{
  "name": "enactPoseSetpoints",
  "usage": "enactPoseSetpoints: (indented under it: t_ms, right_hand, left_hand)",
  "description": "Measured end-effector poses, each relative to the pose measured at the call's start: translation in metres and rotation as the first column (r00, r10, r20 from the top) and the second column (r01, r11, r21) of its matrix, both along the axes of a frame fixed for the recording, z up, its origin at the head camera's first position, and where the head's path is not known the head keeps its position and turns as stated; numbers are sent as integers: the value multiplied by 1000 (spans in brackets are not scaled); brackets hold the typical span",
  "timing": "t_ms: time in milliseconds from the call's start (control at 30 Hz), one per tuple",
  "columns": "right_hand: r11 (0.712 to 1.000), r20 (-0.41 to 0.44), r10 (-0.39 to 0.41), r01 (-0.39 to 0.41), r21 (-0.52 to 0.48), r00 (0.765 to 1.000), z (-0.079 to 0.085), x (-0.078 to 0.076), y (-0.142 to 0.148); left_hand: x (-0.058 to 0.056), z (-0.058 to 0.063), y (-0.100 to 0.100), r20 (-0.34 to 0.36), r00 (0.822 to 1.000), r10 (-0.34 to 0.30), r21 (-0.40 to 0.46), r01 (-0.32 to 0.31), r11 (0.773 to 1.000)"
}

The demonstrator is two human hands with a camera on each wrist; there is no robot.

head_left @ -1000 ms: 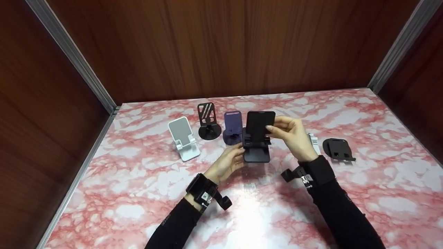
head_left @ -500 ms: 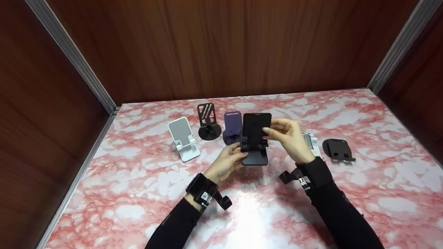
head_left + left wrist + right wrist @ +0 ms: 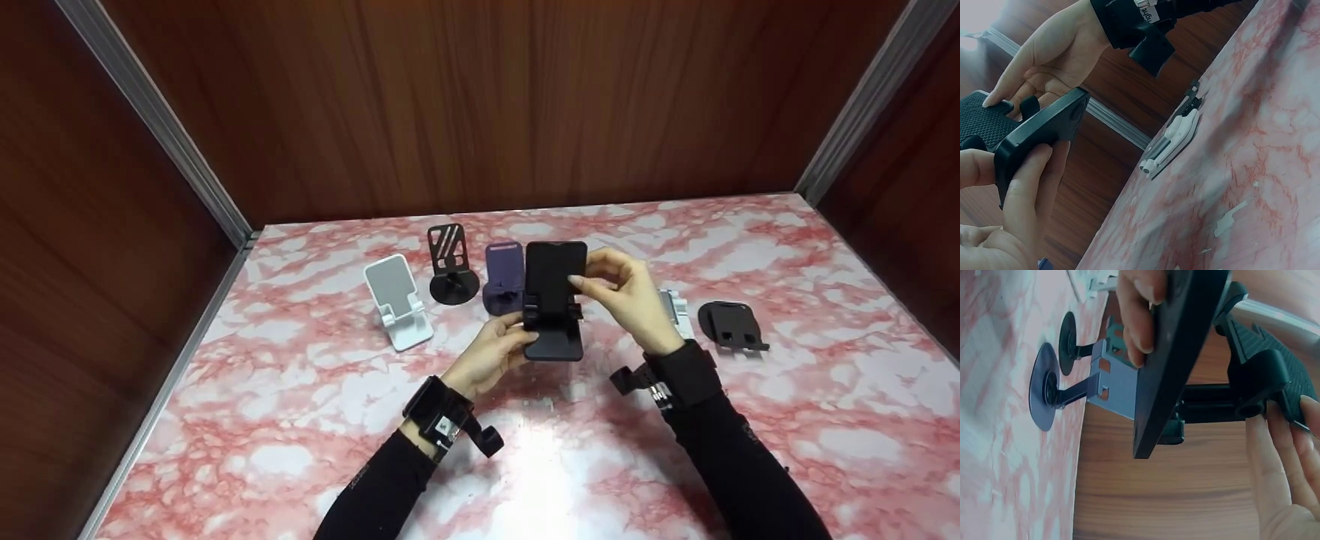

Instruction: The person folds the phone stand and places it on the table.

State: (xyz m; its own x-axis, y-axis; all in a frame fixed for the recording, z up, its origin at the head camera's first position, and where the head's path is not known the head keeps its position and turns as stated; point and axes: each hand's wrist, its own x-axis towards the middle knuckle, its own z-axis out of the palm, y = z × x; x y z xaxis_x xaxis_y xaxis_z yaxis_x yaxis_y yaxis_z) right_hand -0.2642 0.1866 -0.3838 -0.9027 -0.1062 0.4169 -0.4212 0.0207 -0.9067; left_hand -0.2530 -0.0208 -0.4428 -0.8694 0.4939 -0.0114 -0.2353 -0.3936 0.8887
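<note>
A black phone stand [image 3: 555, 289] is unfolded near the centre of the head view, held above the table, its panel up and its base toward the lower edge. The left hand [image 3: 491, 352], coming from the lower left, pinches the left side of the base, thumb on its upper face and fingers beneath, as the left wrist view shows. The right hand [image 3: 630, 300], right of centre, pinches the right edge of the panel, thumb on the front and fingers behind. Just left of the held stand, a purple stand [image 3: 505, 264] stands upright on a round base; farther left is a black slotted stand [image 3: 451, 264] with a round base, and left of that and lower, a white stand [image 3: 394, 289] with a grey pad. Right of centre, a second white stand [image 3: 680, 311] is partly hidden behind the right hand, with a folded black stand [image 3: 733, 326] beside it. Under them spreads a red-and-white marbled table [image 3: 285, 397]; brown wood-grain panels [image 3: 480, 105] fill the top of the frame.
</note>
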Motion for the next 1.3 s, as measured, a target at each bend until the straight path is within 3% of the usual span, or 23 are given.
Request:
enactPoseSetpoints:
  t_ms: [167,467,833,1300]
  right_hand:
    - [1000,-20,-6,6,20,1000,0,-1,0]
    - [988,19,116,-118,98,993,-1,0,-2]
    - [987,12,126,-126,104,992,-1,1,0]
    - [984,-57,73,-62,167,996,3,4,0]
  left_hand:
    - [0,0,0,-3,1000,7,-1,-7,1000]
    - [1,0,2,-2,999,-33,-17,33,999]
    - [4,0,4,17,999,-33,-49,34,998]
    - [4,0,4,-12,999,-38,-62,37,997]
